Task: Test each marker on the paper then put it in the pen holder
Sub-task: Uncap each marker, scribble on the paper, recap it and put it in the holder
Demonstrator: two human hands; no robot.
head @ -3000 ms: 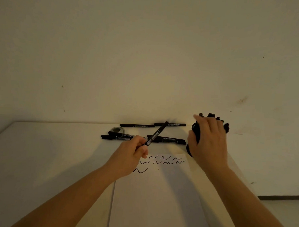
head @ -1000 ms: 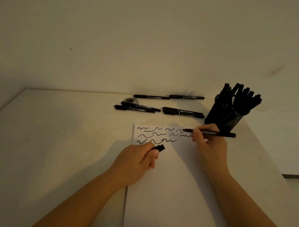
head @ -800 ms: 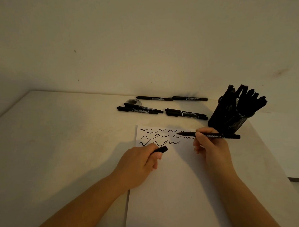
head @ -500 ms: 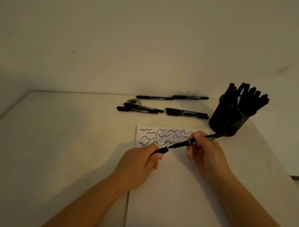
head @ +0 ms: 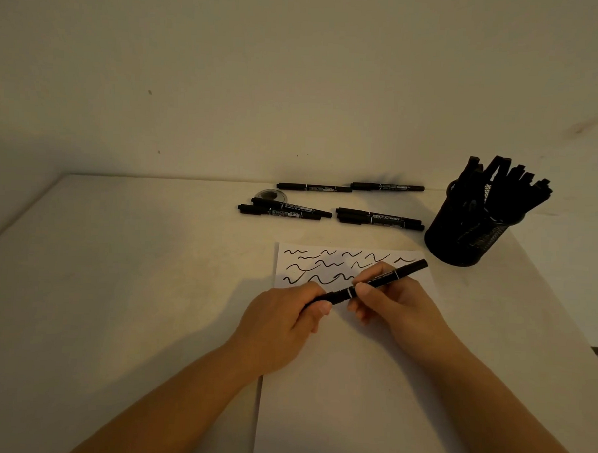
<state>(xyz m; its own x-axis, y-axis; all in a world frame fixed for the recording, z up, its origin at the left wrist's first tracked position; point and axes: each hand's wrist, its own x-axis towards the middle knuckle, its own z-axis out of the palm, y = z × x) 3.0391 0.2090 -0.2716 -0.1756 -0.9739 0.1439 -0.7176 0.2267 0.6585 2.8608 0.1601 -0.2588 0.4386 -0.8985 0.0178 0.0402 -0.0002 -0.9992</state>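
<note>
1. Both hands hold one black marker (head: 374, 282) above the paper (head: 352, 382), just below its squiggles.
2. Left hand (head: 279, 323) pinches the cap end; right hand (head: 395, 304) grips the barrel.
3. The pen holder (head: 462, 230) (already holding markers) stands beyond the paper's far right corner.

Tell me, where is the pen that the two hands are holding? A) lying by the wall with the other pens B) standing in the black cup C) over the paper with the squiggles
C: both the left hand and the right hand grip the marker above the paper, apart from the pen holder.
</note>
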